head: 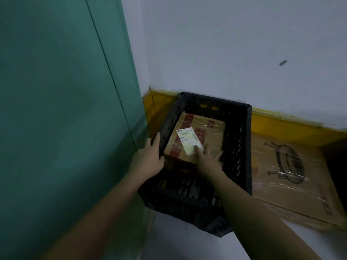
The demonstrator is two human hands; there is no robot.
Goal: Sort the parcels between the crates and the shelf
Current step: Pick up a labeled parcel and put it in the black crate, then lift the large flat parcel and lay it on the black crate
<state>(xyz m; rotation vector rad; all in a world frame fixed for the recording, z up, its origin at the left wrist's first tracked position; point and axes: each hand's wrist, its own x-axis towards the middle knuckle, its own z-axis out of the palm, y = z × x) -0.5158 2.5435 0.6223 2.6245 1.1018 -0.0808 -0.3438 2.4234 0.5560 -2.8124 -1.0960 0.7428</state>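
Here, my left hand (150, 158) grips the black crate (242, 147) wall to steady it; right hand (208, 156), fingers spread, presses the parcel (204, 136) beneath.

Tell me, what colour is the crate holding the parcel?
Black, with perforated walls; the crate shows best in the head view.

Worn at head height, looking forward and steeply down, wide-angled and close over a black crate (242, 147) in a room corner, facing the white wall (225, 44), both forearms entering from the bottom edge.
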